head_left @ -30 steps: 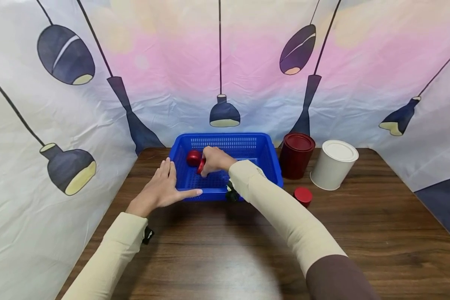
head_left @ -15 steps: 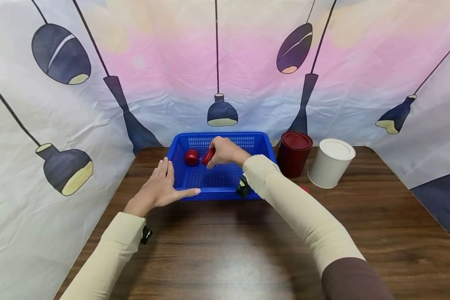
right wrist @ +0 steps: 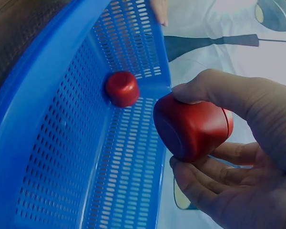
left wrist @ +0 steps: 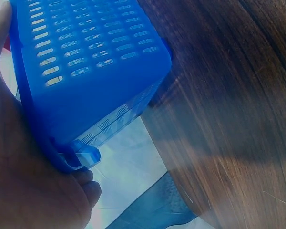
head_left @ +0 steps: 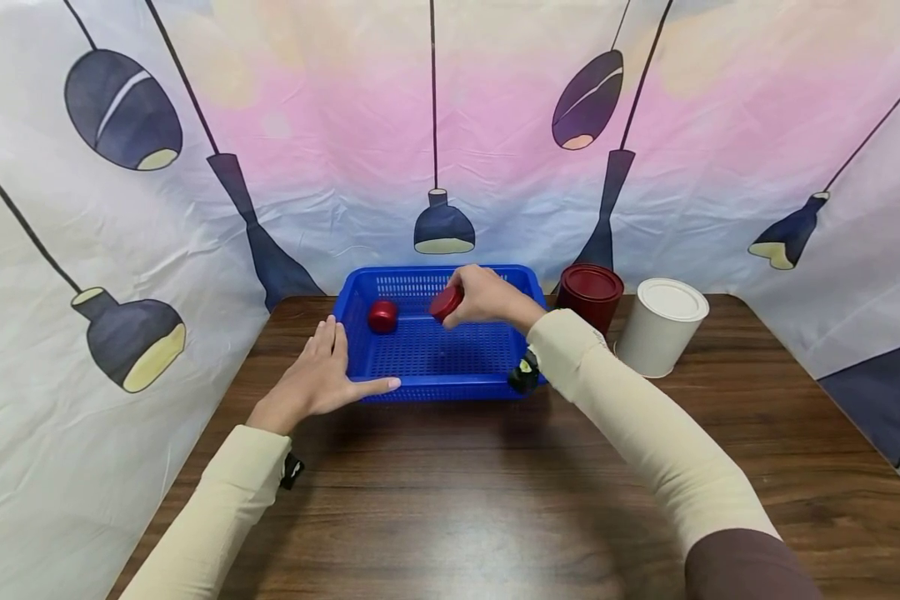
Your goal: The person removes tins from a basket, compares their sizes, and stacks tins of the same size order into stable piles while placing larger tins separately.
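Observation:
My right hand [head_left: 489, 300] pinches a small round red tin [right wrist: 193, 129] between thumb and fingers, above the right half of a blue plastic basket [head_left: 450, 382]. In the right wrist view, the tin is tilted, with a lid seam near the palm. A second small red tin [head_left: 382, 317] sits inside the basket near its left end. At the basket's front left corner, my left hand [head_left: 315, 383] rests on the rim, fingers straight and thumb stretched along the front edge. The left wrist view shows that hand against the basket's slotted wall [left wrist: 95, 95].
To the right of the basket stand a large dark red can [head_left: 591, 287], partly behind my right sleeve, and a large white can [head_left: 662, 329]. Brown wooden table [head_left: 420, 500] lies in front. A printed cloth [head_left: 330, 125] hangs behind.
My right hand has lifted the red tin from beside the other one and carried it right. My right forearm now hides the small red-topped tin on the table. My left hand stays put.

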A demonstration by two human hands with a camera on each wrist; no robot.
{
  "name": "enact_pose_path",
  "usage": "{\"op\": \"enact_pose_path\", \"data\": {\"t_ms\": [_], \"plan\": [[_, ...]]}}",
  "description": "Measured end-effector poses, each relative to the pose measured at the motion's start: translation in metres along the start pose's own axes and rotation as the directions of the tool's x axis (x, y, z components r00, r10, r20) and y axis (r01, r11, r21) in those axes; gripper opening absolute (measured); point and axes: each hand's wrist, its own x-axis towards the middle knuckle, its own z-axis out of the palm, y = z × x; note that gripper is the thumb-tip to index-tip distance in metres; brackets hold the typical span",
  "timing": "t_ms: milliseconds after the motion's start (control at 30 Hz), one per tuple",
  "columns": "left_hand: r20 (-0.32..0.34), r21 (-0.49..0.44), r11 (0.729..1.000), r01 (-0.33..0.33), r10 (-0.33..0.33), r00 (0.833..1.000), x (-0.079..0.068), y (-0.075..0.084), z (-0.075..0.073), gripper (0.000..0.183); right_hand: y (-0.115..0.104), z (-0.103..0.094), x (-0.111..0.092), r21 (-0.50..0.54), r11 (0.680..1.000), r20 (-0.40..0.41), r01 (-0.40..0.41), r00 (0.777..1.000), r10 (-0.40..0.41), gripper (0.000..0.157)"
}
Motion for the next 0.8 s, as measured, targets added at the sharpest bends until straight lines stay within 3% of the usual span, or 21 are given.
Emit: {"op": "enact_pose_path", "data": {"t_ms": [233, 533, 800], "plan": [[0.001, 0.002, 1.0, -0.005, 0.005, 1.0, 0.0, 0.001, 0.0, 0.142, 0.015, -0.014, -0.015, 0.006, 1.0, -0.016, -0.003, 1.0, 0.003, 0.045], [0.007, 0.002, 1.0, -0.011, 0.011, 1.0, 0.0, 0.0, 0.0, 0.141, 0.026, -0.038, -0.042, 0.015, 1.0, -0.064, -0.01, 0.998, 0.011, 0.056], [0.0, 0.007, 1.0, -0.018, 0.018, 1.0, 0.001, 0.0, -0.001, 0.141, 0.048, -0.056, -0.067, 0.02, 1.0, -0.112, -0.019, 0.993, 0.021, 0.053]]}}
